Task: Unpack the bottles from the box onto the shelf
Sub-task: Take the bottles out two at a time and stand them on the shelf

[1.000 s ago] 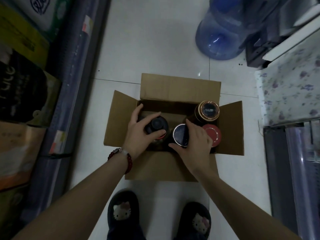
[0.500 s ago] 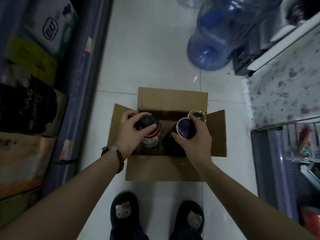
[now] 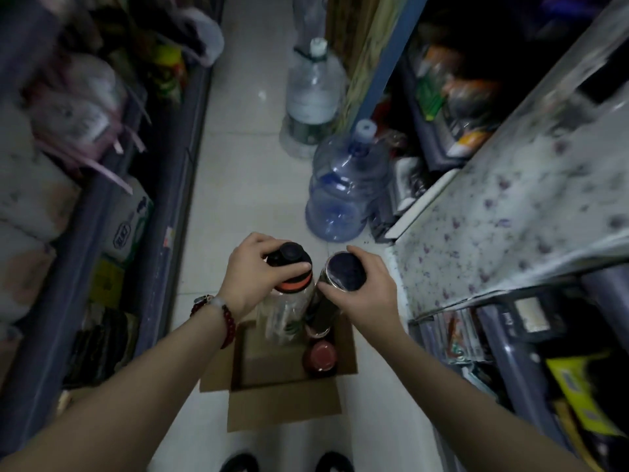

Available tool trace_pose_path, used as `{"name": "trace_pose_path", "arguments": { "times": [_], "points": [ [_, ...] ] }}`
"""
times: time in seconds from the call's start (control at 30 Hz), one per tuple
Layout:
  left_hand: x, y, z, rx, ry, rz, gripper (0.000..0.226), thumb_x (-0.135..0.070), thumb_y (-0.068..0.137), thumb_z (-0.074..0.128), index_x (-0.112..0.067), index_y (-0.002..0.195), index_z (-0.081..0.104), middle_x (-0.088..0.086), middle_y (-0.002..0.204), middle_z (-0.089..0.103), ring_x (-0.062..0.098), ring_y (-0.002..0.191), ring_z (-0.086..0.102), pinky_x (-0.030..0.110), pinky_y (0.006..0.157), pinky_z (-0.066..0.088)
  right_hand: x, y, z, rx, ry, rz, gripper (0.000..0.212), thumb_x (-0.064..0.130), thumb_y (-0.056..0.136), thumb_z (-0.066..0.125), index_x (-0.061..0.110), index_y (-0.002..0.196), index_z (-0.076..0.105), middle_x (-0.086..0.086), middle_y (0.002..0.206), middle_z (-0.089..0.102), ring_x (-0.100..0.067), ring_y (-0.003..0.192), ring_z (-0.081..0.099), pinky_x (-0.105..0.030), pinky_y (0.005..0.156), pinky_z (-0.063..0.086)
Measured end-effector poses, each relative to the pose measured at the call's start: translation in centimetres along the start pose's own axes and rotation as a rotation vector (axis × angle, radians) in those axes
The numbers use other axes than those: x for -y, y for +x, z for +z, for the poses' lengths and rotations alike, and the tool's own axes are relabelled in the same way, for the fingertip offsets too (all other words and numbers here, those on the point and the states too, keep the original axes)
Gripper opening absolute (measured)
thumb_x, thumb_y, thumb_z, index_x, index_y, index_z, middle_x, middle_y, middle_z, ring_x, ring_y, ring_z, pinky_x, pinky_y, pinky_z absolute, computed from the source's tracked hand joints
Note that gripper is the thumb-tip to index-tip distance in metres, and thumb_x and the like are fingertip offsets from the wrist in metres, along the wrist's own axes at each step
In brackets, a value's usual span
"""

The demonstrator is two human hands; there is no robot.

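Observation:
My left hand (image 3: 250,274) grips the black cap of a clear bottle (image 3: 286,308) with an orange ring, held up above the open cardboard box (image 3: 282,408) on the floor. My right hand (image 3: 371,294) grips the dark lid of a dark bottle (image 3: 328,306), raised beside the clear one. A red-lidded bottle (image 3: 321,356) still stands in the box's right side, with another partly hidden behind the dark bottle. The shelf with flowered lining (image 3: 510,206) runs along the right.
A blue water jug (image 3: 343,195) and a clear water bottle (image 3: 315,97) stand on the tiled floor ahead. Stocked shelves (image 3: 85,185) line the left side of the narrow aisle. My slippers (image 3: 289,463) stand just behind the box.
Both hands have lifted their bottles up out of the box. The view has tilted up, showing the aisle ahead and the shelves on both sides.

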State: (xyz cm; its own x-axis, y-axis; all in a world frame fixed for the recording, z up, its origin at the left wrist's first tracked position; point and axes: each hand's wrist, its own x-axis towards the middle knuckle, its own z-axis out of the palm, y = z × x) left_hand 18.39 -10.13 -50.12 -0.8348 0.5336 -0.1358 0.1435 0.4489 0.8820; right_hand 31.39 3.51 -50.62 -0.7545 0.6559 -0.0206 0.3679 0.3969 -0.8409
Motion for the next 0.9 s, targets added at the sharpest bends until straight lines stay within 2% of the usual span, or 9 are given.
{"name": "trace_pose_path", "arguments": {
  "times": [0.1,0.17,0.2,0.3,0.33,0.4,0.5,0.73,0.9],
  "points": [
    [-7.2,1.2,-1.5,0.020,-0.024,0.052,0.029,-0.037,0.064,0.083,-0.034,0.090,0.071,-0.006,0.096,0.057,0.004,0.090,0.058,0.009,0.078,0.040,5.0,1.5,-5.3,-0.021,0.045,0.019,0.069,0.035,0.058,0.087,0.024,0.119,0.057,0.008,0.113,0.059,-0.007,0.107,0.058,-0.024,0.095,0.046],
    [-12.0,1.9,-2.4,0.046,-0.036,0.099,0.028,-0.037,0.065,0.083,-0.032,0.091,0.072,-0.001,0.096,0.059,0.006,0.090,0.060,0.015,0.083,0.044,8.1,2.3,-8.9,-0.033,0.098,0.035,0.073,0.043,0.053,0.084,0.028,0.119,0.056,0.005,0.117,0.062,-0.010,0.110,0.060,-0.032,0.097,0.049],
    [-14.4,2.2,-2.7,0.056,-0.044,0.128,0.028,-0.037,0.066,0.083,-0.032,0.091,0.072,0.003,0.097,0.060,0.008,0.089,0.061,0.015,0.083,0.045,9.6,2.6,-10.8,-0.037,0.121,0.037,0.075,0.041,0.054,0.085,0.026,0.121,0.055,0.004,0.117,0.063,-0.010,0.109,0.061,-0.031,0.097,0.050],
    [-21.6,2.7,-3.7,0.079,-0.033,0.220,0.023,-0.037,0.067,0.082,-0.034,0.086,0.070,0.011,0.099,0.061,0.003,0.082,0.057,0.004,0.073,0.040,14.4,2.7,-16.2,-0.070,0.159,0.021,0.069,0.020,0.063,0.087,0.020,0.123,0.052,0.007,0.111,0.062,-0.006,0.104,0.061,-0.015,0.090,0.049],
    [-24.1,2.9,-4.0,0.093,-0.024,0.254,0.022,-0.040,0.067,0.081,-0.034,0.086,0.070,0.011,0.099,0.060,0.003,0.081,0.056,0.006,0.071,0.040,15.9,2.6,-18.2,-0.103,0.169,0.003,0.068,0.018,0.064,0.087,0.020,0.123,0.052,0.006,0.110,0.062,-0.006,0.103,0.061,-0.015,0.088,0.049],
    [-27.6,3.2,-4.4,0.129,-0.022,0.286,0.029,-0.049,0.065,0.079,-0.031,0.087,0.072,0.008,0.097,0.058,0.009,0.085,0.058,0.017,0.076,0.044,18.1,2.5,-20.6,-0.143,0.193,-0.012,0.067,0.018,0.065,0.087,0.020,0.122,0.051,0.002,0.114,0.062,-0.007,0.105,0.061,-0.020,0.090,0.049],
    [-34.8,2.9,-5.1,0.186,-0.036,0.350,0.038,-0.054,0.063,0.078,-0.028,0.090,0.075,0.005,0.095,0.058,0.013,0.090,0.060,0.029,0.084,0.049,22.0,1.9,-25.8,-0.266,0.247,-0.036,0.067,0.016,0.065,0.087,0.021,0.122,0.052,0.004,0.113,0.063,-0.001,0.100,0.062,-0.013,0.085,0.047],
    [-49.0,0.5,-4.9,0.243,-0.104,0.494,0.039,-0.049,0.065,0.080,-0.025,0.095,0.077,0.001,0.098,0.062,0.014,0.095,0.061,0.031,0.089,0.050,29.2,0.5,-36.9,-0.459,0.353,-0.091,0.068,0.015,0.067,0.085,0.020,0.124,0.050,-0.004,0.107,0.069,-0.011,0.096,0.067,-0.016,0.082,0.053],
    [-57.4,-1.6,-3.9,0.259,-0.123,0.605,0.037,-0.054,0.061,0.080,-0.030,0.089,0.078,-0.008,0.087,0.070,-0.003,0.083,0.065,0.017,0.083,0.052,33.0,-0.4,-44.1,-0.585,0.273,-0.132,0.070,0.028,0.060,0.089,0.025,0.121,0.054,0.003,0.104,0.070,-0.006,0.095,0.066,-0.021,0.085,0.052]
  ]
}}
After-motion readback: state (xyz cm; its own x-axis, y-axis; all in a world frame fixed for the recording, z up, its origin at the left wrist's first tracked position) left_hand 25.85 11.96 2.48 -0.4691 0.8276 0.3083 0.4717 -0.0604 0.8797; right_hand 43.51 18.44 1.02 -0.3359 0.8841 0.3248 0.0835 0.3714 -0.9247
